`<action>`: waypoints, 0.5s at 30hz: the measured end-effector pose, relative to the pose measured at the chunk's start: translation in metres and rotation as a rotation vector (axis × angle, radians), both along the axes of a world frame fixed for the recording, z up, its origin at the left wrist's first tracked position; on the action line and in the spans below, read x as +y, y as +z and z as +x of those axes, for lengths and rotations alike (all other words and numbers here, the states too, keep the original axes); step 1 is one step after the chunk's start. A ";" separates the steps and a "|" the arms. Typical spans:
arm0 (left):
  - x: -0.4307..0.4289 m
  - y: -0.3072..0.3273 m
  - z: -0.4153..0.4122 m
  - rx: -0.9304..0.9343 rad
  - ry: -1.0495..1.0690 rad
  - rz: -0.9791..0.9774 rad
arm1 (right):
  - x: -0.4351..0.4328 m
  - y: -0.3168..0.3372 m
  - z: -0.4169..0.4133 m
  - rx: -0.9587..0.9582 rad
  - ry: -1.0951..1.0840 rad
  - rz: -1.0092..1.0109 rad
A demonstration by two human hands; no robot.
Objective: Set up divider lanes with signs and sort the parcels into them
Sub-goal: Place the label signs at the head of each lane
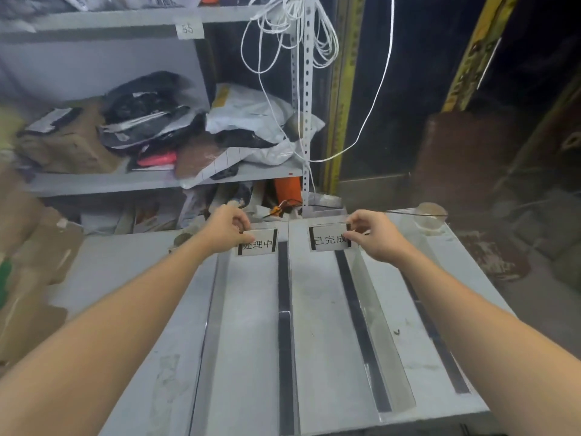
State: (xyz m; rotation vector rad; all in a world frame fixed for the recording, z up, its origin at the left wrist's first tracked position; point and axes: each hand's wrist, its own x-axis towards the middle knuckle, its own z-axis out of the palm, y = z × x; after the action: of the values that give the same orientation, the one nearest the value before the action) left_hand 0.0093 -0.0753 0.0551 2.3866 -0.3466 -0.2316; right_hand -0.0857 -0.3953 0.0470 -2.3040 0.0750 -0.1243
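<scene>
The left hand [228,229] pinches the left sign [259,243] by its outer edge; the right hand [374,232] pinches the right sign [328,239] likewise. Between the forearms, dividers [284,309] run along the surface [132,278]. Beyond the hands, parcels [151,121] lie on the shelf [94,184].

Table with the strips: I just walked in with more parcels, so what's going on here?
A person is setting up lanes on the grey table. The left hand pinches the left sign, the right hand the right sign, both at the far end of lanes marked by long dividers with black strips. The parcels sit on the shelf behind; none lies in a lane yet.
</scene>
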 end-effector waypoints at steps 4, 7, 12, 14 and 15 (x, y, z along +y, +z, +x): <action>0.002 -0.028 0.031 0.048 -0.034 0.048 | 0.006 -0.022 0.021 0.037 -0.042 -0.010; 0.002 -0.047 0.050 0.060 -0.051 0.070 | 0.008 -0.035 0.032 0.084 -0.060 0.001; 0.001 -0.082 0.091 0.089 -0.045 0.094 | 0.012 -0.071 0.060 0.150 -0.121 0.034; 0.002 -0.096 0.106 0.109 -0.051 0.095 | 0.015 -0.083 0.068 0.173 -0.138 0.049; 0.002 -0.102 0.113 0.116 -0.054 0.095 | 0.017 -0.088 0.072 0.180 -0.145 0.056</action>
State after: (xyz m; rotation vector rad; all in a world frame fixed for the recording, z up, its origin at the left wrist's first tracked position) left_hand 0.1224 -0.0736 -0.0469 2.4463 -0.3526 -0.4186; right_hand -0.0132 -0.3786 -0.0413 -2.2475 0.3340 0.0114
